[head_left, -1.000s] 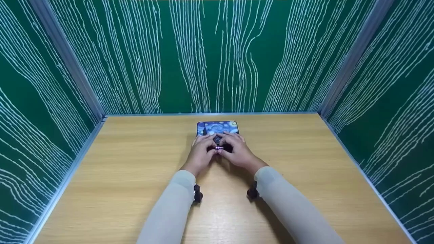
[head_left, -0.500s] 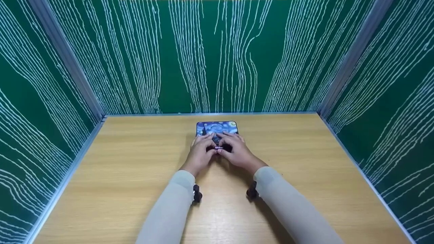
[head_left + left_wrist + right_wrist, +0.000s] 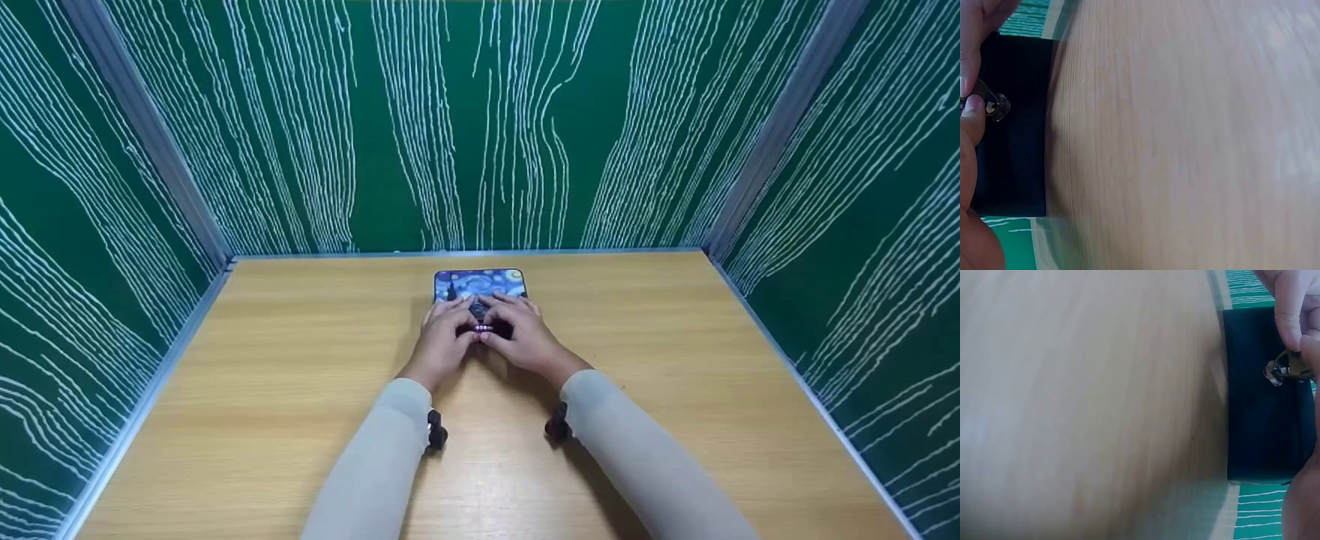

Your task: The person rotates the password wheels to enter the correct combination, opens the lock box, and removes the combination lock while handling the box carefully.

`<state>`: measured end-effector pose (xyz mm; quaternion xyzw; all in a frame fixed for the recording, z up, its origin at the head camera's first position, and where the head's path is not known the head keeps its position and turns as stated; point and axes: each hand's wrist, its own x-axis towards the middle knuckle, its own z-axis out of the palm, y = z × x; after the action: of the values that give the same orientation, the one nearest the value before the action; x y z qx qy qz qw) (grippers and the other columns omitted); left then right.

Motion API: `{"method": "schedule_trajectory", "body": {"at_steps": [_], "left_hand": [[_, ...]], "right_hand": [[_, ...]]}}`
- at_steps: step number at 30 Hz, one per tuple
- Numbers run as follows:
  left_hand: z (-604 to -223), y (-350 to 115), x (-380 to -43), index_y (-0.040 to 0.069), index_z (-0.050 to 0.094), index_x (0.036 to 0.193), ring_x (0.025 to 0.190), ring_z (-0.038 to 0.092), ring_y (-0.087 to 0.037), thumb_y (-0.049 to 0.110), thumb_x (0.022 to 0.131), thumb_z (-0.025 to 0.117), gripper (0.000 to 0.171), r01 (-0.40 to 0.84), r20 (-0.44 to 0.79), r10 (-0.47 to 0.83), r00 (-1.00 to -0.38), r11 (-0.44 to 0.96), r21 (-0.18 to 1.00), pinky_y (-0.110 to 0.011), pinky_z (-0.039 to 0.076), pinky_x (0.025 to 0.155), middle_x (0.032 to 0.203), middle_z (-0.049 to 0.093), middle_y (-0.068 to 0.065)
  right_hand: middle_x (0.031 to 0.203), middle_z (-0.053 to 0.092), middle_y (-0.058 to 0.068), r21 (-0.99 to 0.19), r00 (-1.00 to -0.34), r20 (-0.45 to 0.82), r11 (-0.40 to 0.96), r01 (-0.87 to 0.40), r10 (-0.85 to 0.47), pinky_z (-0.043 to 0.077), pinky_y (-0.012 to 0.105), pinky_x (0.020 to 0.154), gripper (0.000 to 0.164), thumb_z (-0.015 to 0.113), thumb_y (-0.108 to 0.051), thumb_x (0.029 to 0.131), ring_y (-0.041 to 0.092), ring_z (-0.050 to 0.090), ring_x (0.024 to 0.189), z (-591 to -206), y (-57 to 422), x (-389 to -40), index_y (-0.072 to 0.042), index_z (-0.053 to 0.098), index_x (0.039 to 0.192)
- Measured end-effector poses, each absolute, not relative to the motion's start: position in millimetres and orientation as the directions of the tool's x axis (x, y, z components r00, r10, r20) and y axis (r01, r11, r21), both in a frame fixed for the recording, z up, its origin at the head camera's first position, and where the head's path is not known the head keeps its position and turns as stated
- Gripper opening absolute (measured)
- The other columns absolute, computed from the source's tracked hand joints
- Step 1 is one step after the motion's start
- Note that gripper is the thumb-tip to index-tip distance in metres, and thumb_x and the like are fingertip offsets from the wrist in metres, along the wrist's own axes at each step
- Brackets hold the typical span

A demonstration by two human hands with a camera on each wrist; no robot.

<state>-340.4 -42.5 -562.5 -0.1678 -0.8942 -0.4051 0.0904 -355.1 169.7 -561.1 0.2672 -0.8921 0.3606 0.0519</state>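
A box (image 3: 480, 283) with a swirling blue painting on its lid sits at the table's back; its dark front (image 3: 1016, 157) shows in the wrist views. A small bronze padlock (image 3: 1297, 368) hangs by its shackle at a metal catch (image 3: 1272, 373) on that front. From the left my left hand (image 3: 442, 341) pinches the padlock between thumb and finger, other fingers lying on the lid. My right hand (image 3: 529, 337) pinches its other side. In the head view a row of small pinkish dials (image 3: 482, 328) shows between the thumbs. The shackle's far end is hard to make out.
The wooden table (image 3: 300, 420) runs up to a green back wall (image 3: 390, 150) with white wavy lines, close behind the box. Similar walls stand at left and right. A small dark camera (image 3: 436, 430) sits on each wrist.
Both hands stay at the padlock on the box. The row of dials between the thumbs looks slightly shifted; the box and arms hardly move.
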Motion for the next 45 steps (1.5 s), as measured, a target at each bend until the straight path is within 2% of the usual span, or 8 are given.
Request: {"method": "schedule_trajectory", "body": {"at_steps": [15,22,29,38,45], "left_hand": [[-562.4,-41.9,-341.8,0.02,0.081,0.108,0.172,0.036,-0.034,0.018,0.107,0.079,0.003,0.312,0.236,0.205,-0.95,0.623,0.717,-0.061,0.018,0.145,0.174,0.056,0.008],[-561.1,-42.0,-341.0,0.019,0.081,0.109,0.175,0.028,-0.042,0.017,0.107,0.078,0.004,0.304,0.228,0.201,-0.953,0.631,0.714,-0.063,0.015,0.146,0.175,0.053,0.011],[-561.2,-42.9,-339.0,0.013,0.08,0.106,0.168,0.044,-0.03,0.016,0.104,0.081,0.004,0.374,0.296,0.231,-0.927,0.624,0.686,-0.056,0.019,0.146,0.172,0.058,0.002],[-559.0,-42.1,-340.1,0.015,0.082,0.111,0.17,0.039,-0.029,0.017,0.109,0.076,0.006,0.339,0.251,0.227,-0.941,0.623,0.705,-0.055,0.024,0.144,0.175,0.056,0.007],[-561.3,-42.2,-340.1,0.018,0.081,0.11,0.171,0.036,-0.029,0.018,0.11,0.076,0.005,0.316,0.228,0.219,-0.949,0.629,0.71,-0.056,0.021,0.145,0.176,0.054,0.011]], "right_hand": [[0.179,0.05,-0.001,-0.622,-0.858,0.28,0.599,-0.504,-0.431,0.009,0.071,0.143,0.017,0.077,-0.032,0.11,0.035,0.035,0.174,-562.0,171.1,-355.8,-0.02,0.074,0.122],[0.185,0.039,-0.002,-0.609,-0.874,0.236,0.636,-0.473,-0.424,0.006,0.07,0.144,0.014,0.071,-0.037,0.113,0.034,0.024,0.178,-560.2,170.4,-355.1,-0.026,0.071,0.121],[0.182,0.045,0.001,-0.582,-0.866,0.25,0.648,-0.491,-0.432,0.011,0.075,0.142,0.017,0.071,-0.036,0.113,0.035,0.026,0.177,-562.5,170.0,-357.8,-0.022,0.072,0.123],[0.185,0.041,-0.005,-0.596,-0.893,0.204,0.673,-0.438,-0.401,0.009,0.077,0.141,0.014,0.071,-0.039,0.113,0.036,0.021,0.178,-556.5,169.2,-353.8,-0.028,0.072,0.121],[0.185,0.039,-0.008,-0.587,-0.895,0.194,0.683,-0.434,-0.403,0.008,0.079,0.141,0.014,0.069,-0.041,0.113,0.035,0.021,0.179,-559.0,169.4,-354.3,-0.029,0.074,0.12]]}}
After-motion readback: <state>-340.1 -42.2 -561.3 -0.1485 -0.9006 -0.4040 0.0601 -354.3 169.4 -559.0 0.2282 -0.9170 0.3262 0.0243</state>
